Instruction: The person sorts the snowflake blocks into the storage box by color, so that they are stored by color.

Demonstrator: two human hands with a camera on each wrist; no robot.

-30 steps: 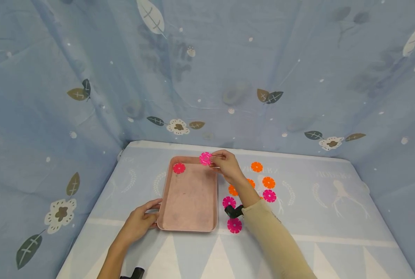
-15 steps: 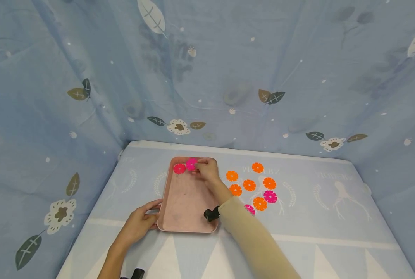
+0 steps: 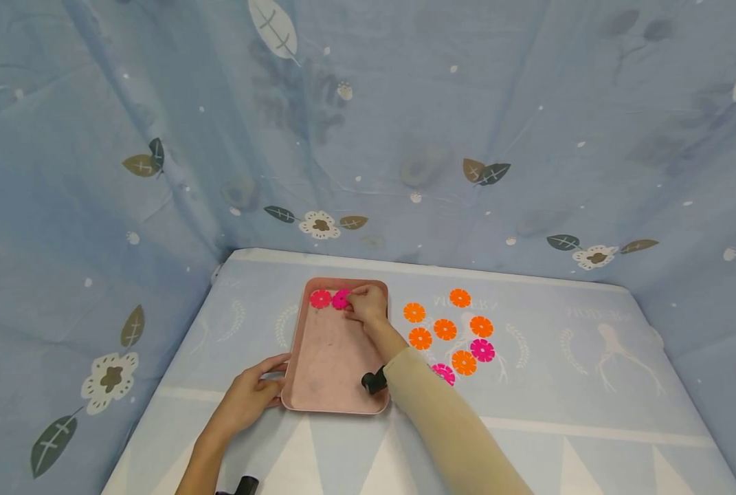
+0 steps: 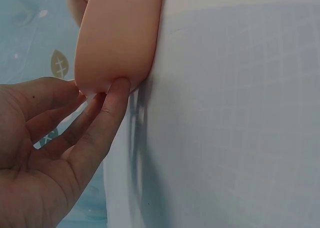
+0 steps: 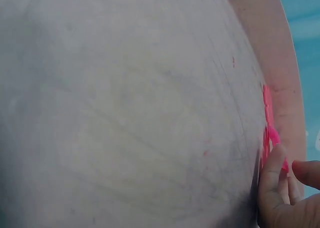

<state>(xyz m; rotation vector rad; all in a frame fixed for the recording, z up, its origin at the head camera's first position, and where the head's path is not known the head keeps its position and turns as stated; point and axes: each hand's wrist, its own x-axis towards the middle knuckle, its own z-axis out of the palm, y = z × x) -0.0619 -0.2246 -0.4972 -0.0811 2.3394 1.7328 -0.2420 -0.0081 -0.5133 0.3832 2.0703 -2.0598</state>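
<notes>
My right hand [image 3: 368, 304] reaches over the pink tray [image 3: 327, 364] and pinches a bright pink interlocking disc [image 3: 341, 300], round with notched edges, low at the tray's far end. Right beside it on the left lies a redder pink disc [image 3: 321, 299]. In the right wrist view, thumb and fingers are at the pink disc [image 5: 274, 135], close against the tray wall [image 5: 280, 52]. My left hand [image 3: 250, 395] holds the tray's left side; in the left wrist view its fingertips [image 4: 120, 85] press on the outer wall [image 4: 115, 42].
Several orange discs [image 3: 444, 329] lie on the patterned cloth [image 3: 541, 385] right of the tray. Pink discs [image 3: 482, 350] lie among them, one partly behind the right sleeve [image 3: 448, 419]. A blue curtain [image 3: 405, 137] rises behind and at both sides.
My right hand has carried the pink disc leftward from the tray's far right, then lowered it beside the redder disc. The left hand stays at the tray's side.
</notes>
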